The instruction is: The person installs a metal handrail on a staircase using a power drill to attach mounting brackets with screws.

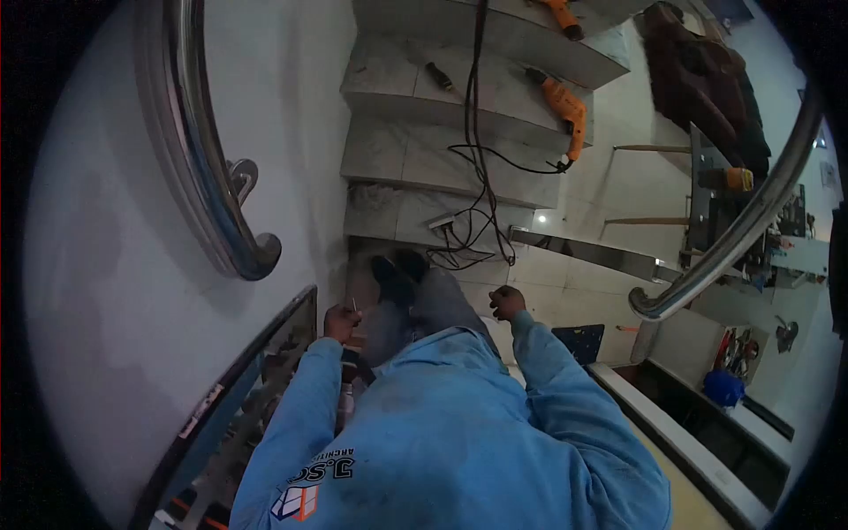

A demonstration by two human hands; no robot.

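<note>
I am looking down a white marble staircase (442, 159) from above, with a blue work jacket (450, 424) filling the lower centre of the frame.

My left hand (339, 321), left of centre, is closing its grip round a thin, pale, pin-like piece (355, 306) that is sticking up out of the fist; it is too small for me to say what it is. The hand is hovering just beside the dark-framed glass panel (265, 353) leaning along the wall at lower left.

My right hand (507, 301), just right of centre, is curling into a loose fist; I cannot tell whether anything is inside it.

Progress, as I judge it: the work is sitting mid-way. Two curved chrome handrails (212, 177) are already standing at upper left and right. Two orange power drills (565, 110) are lying idle on the upper steps, black cables (477, 177) are trailing down to a white socket strip (442, 222), and a small screwdriver (439, 77) is resting on a step, so fixing looks unfinished.

Containers: at lower right a dark, open trough-like recess (707, 433) is holding a blue object (724, 387); beyond that I cannot make out its contents.
</note>
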